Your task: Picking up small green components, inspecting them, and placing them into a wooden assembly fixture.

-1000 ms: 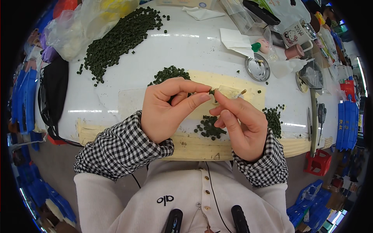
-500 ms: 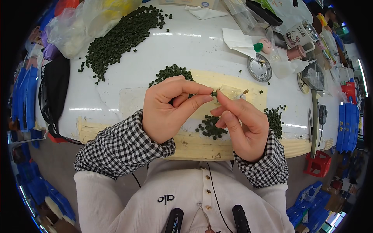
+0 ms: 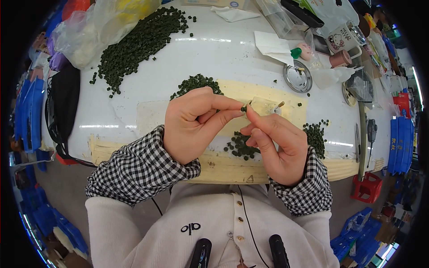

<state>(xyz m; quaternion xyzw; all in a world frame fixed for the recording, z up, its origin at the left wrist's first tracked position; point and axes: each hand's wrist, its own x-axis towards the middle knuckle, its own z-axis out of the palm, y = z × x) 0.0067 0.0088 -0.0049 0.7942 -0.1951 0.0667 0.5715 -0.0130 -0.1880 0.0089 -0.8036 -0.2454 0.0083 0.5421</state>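
Observation:
Between the thumb and forefinger of my left hand [image 3: 196, 120] is a small dark green piece [image 3: 243, 108], pinched near the middle of the bench. My right hand [image 3: 277, 138] meets it from the right, its forefinger tip pressed against the piece. The right thumb is bent below, apart from that fingertip, and nothing shows between them. Behind my left hand lies a pile of small dark green parts [image 3: 196, 83]. A smaller heap of similar parts [image 3: 241, 146] sits below the fingertips, and another heap [image 3: 316, 138] is right of my right hand.
A large pile of green parts [image 3: 138, 44] spreads at the back left, beside plastic bags [image 3: 80, 40]. At the right are a round metal dish [image 3: 297, 78], a mug [image 3: 342, 39], a thread spool [image 3: 341, 59] and a screwdriver [image 3: 371, 131]. A yellowish board [image 3: 286, 96] lies under the work.
Both hands keep almost the same pose. The right fingertips have shifted very slightly left, and the small green piece stays in the left pinch.

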